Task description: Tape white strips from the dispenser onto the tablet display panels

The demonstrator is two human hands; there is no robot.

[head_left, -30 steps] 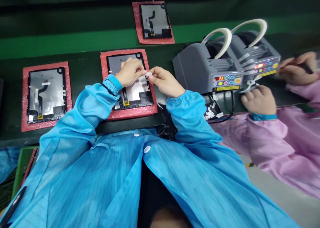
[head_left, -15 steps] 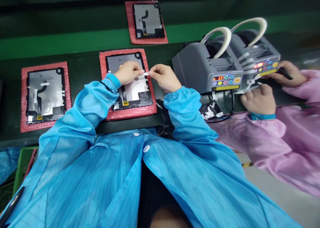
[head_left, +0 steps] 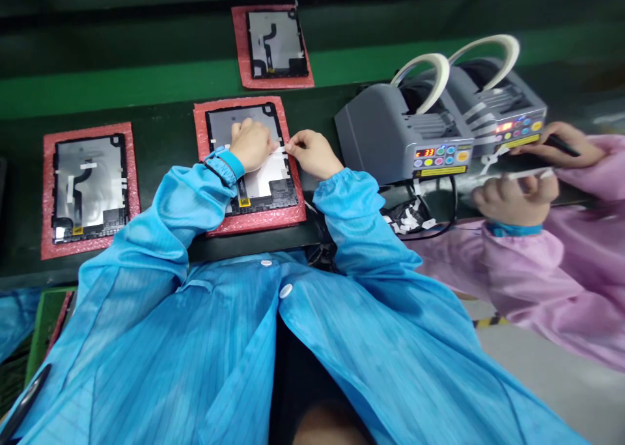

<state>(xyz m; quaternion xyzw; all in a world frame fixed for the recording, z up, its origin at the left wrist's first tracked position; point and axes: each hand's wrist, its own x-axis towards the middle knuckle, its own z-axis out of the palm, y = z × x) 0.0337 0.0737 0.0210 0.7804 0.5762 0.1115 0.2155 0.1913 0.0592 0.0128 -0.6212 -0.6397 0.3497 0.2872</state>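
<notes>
A tablet screen assembly [head_left: 263,171], silvery in a black frame with a yellow patch low down, lies back-up on a red bubble-wrap sheet [head_left: 234,226]. Across its right edge runs a short strip of white tape [head_left: 280,149]. Over the panel my left hand [head_left: 251,145] is closed, fingers curled, its thumb tip at the tape's left end. My right hand [head_left: 316,156] pinches the tape's other end between thumb and forefinger, just past the frame's right side. My left hand hides the middle of the panel.
Another screen assembly [head_left: 100,178] lies at left, and a third [head_left: 277,44] at the back. Two grey tape dispensers [head_left: 405,132] [head_left: 508,100] stand to the right. Below are tape scraps [head_left: 413,217] and a cable [head_left: 455,204]. A co-worker's hands [head_left: 517,194] work beside them.
My left hand has turned and moved slightly down and left, its thumb now lower on the tape. My right hand has shifted a little left. The co-worker's nearer hand has lifted a white strip away.
</notes>
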